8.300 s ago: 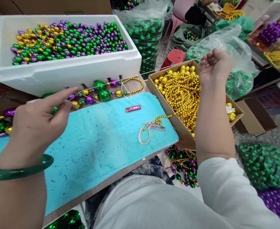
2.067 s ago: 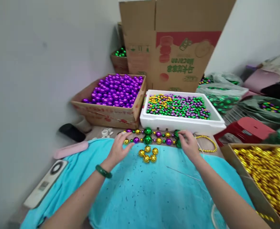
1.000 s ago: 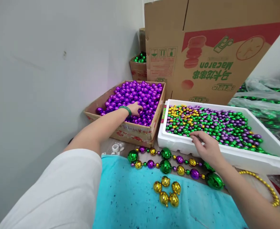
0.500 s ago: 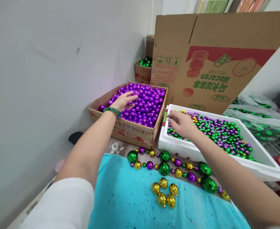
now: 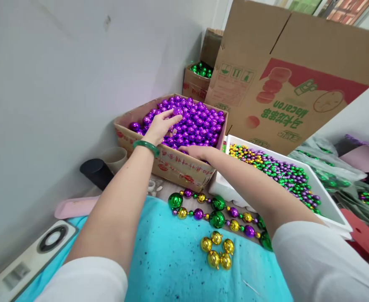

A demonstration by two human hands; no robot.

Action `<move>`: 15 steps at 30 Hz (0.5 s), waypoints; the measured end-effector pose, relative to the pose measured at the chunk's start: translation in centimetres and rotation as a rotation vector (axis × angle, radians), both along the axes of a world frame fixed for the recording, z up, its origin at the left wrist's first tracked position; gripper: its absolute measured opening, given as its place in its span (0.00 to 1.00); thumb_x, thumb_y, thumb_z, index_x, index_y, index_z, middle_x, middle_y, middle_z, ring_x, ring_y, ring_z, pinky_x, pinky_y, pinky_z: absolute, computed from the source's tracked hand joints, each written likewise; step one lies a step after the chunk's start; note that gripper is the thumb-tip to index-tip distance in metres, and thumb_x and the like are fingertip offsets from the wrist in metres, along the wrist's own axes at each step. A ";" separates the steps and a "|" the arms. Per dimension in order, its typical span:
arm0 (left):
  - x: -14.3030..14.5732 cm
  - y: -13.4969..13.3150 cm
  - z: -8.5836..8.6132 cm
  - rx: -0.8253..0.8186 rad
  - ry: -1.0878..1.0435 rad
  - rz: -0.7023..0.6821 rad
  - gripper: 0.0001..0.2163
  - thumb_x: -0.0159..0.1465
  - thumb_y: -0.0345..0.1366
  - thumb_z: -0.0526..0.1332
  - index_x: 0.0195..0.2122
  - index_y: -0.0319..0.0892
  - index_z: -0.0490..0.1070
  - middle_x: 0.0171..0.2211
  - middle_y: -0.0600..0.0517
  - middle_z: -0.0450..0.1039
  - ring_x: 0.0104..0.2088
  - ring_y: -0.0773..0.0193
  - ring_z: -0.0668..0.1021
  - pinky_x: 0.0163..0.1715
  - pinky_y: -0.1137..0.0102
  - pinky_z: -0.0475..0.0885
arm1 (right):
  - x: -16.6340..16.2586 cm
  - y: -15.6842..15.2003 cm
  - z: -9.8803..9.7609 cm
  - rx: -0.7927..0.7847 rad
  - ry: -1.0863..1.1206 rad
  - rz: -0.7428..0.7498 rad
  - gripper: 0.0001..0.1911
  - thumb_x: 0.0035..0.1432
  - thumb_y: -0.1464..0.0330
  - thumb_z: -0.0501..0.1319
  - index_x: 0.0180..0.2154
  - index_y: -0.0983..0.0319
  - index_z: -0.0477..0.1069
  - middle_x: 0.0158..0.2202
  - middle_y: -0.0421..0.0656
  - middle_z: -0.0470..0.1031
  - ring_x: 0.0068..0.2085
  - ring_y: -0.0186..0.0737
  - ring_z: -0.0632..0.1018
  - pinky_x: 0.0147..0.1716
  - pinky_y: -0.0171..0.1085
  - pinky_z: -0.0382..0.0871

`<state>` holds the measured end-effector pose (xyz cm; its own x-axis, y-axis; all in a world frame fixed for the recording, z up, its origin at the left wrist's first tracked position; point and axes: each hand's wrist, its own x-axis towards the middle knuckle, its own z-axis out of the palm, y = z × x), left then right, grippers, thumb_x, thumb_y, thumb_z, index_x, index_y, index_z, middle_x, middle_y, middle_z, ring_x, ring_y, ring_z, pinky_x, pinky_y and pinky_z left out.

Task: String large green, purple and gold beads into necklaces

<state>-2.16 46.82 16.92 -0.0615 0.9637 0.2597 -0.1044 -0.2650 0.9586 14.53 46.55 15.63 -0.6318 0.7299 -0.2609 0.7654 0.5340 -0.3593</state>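
Both hands are in the cardboard box (image 5: pixel 172 161) of shiny purple balls (image 5: pixel 200 123) that stands at the far left of the table, against the grey wall. The left hand (image 5: pixel 159 126), with a green bangle (image 5: pixel 146 146) on its wrist, lies on the heap with fingers stretched out and loosely spread. Its fingertips touch one ball, but they are not closed around anything. The right hand (image 5: pixel 197 152) reaches across from the right and rests palm down on the balls just inside the near wall of the box. Whether it has hold of any ball under the palm cannot be told. Just right of this box, touching it, is a white foam box (image 5: pixel 225 193) of small green, purple and gold beads (image 5: pixel 279 172). Near to both boxes, a strung double row of beads (image 5: pixel 217 209) lies across the table. A cluster of five gold balls (image 5: pixel 217 251) sits on the teal towel (image 5: pixel 172 268) nearer still. Behind the boxes a big printed carton (image 5: pixel 297 84) stands on end, with a small box of green balls (image 5: pixel 200 71) at its left. By the wall on the left are a black object (image 5: pixel 94 172), a cup (image 5: pixel 115 157), a pink tray (image 5: pixel 74 205) and a white device (image 5: pixel 30 260). Both forearms cross over the towel and hide part of it.
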 end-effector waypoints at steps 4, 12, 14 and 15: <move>0.0 -0.3 0.2 0.012 -0.017 0.025 0.21 0.55 0.40 0.69 0.50 0.42 0.74 0.25 0.54 0.70 0.16 0.74 0.66 0.15 0.77 0.59 | 1.4 0.3 1.6 0.070 0.074 -0.203 0.30 0.45 0.75 0.67 0.53 0.59 0.74 0.51 0.44 0.77 0.48 0.47 0.78 0.49 0.39 0.69; 0.6 -0.8 0.6 -0.010 0.006 0.031 0.21 0.55 0.40 0.67 0.50 0.41 0.74 0.32 0.50 0.75 0.17 0.73 0.69 0.14 0.77 0.62 | 4.1 0.3 4.2 0.209 0.589 -0.505 0.39 0.42 0.68 0.72 0.57 0.64 0.67 0.54 0.51 0.73 0.49 0.45 0.76 0.51 0.45 0.69; 0.9 -1.1 1.6 0.002 0.027 0.107 0.22 0.55 0.38 0.68 0.50 0.40 0.74 0.35 0.49 0.77 0.22 0.70 0.73 0.20 0.75 0.68 | 4.1 -0.2 5.0 0.260 0.658 -0.601 0.32 0.46 0.65 0.71 0.53 0.66 0.69 0.48 0.51 0.75 0.45 0.45 0.77 0.48 0.45 0.70; 1.0 -1.6 2.2 0.022 0.048 0.159 0.22 0.54 0.37 0.69 0.51 0.39 0.74 0.37 0.49 0.77 0.26 0.68 0.76 0.25 0.74 0.72 | 4.0 -0.8 5.3 0.279 0.677 -0.643 0.29 0.48 0.62 0.70 0.50 0.67 0.69 0.46 0.50 0.76 0.43 0.44 0.78 0.47 0.45 0.71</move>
